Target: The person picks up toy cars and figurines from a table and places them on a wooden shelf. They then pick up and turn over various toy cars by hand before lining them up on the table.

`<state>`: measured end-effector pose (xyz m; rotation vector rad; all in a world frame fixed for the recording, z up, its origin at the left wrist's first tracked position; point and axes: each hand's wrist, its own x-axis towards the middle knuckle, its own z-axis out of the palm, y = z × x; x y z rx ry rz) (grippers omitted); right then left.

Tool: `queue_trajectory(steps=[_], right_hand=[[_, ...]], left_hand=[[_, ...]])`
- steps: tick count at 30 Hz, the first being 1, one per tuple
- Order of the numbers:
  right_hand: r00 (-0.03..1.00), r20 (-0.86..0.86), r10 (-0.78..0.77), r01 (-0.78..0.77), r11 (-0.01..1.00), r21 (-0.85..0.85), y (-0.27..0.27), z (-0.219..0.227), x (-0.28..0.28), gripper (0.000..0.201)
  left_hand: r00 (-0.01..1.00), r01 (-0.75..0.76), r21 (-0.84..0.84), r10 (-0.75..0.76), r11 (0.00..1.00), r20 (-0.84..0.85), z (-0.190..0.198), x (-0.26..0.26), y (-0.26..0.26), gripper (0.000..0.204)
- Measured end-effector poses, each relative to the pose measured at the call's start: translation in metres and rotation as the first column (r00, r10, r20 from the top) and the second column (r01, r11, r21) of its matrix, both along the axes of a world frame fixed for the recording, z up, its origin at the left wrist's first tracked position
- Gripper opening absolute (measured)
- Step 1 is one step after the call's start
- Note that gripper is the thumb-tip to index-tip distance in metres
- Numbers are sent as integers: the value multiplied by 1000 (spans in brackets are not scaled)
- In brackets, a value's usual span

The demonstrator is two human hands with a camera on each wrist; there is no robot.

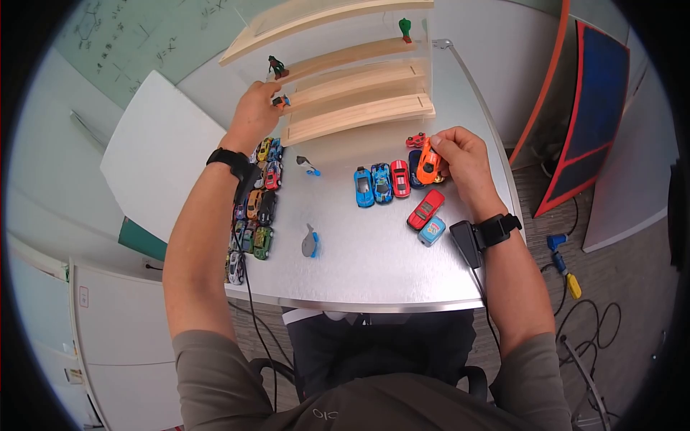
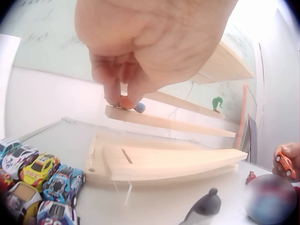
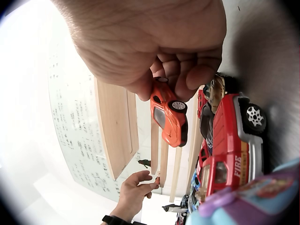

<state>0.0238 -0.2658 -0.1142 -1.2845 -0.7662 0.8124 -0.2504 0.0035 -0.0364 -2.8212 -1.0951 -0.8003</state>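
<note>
At the left end of a middle wooden shelf [image 1: 345,87], the left hand [image 1: 253,115] pinches a small orange and blue figure [image 1: 281,102]; the left wrist view shows the figure [image 2: 125,102] at the shelf's top surface, mostly covered by fingers. Over the right part of the table, the right hand [image 1: 463,161] holds an orange toy car [image 1: 428,164] between thumb and fingers. Seen from the right wrist, the orange car [image 3: 169,117] hangs nose down, above other cars. Beneath it in the head view are a dark blue car [image 1: 415,169] and a small red one [image 1: 416,140].
Many toy cars [image 1: 267,205] stand in rows along the table's left edge. Blue and red cars [image 1: 382,183] stand side by side at centre right, with a red car [image 1: 425,210] nearer. Two grey figures [image 1: 309,243] lie mid-table. A green figure [image 1: 405,30] stands on an upper shelf.
</note>
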Motion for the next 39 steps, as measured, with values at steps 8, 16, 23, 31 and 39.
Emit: queue_trajectory(steps=[8,16,23,31,39], right_hand=[[1000,-8,5,-5,1000,4,0,0,0,15],[1000,-22,0,1,1000,10,0,0,2,14],[1000,6,-10,10,1000,6,0,0,1,14],[1000,21,-13,13,1000,3,0,0,1,14],[1000,23,-9,8,1000,19,1,-2,2,14]], left_hand=[[937,-334,-211,347,919,29,-5,0,-22,32],[913,-381,-232,403,895,57,-12,7,-13,35],[892,-375,-191,409,907,191,-19,5,-6,24],[906,-350,-62,354,935,233,-14,5,-9,23],[912,-322,-7,312,947,267,-20,8,-19,17]])
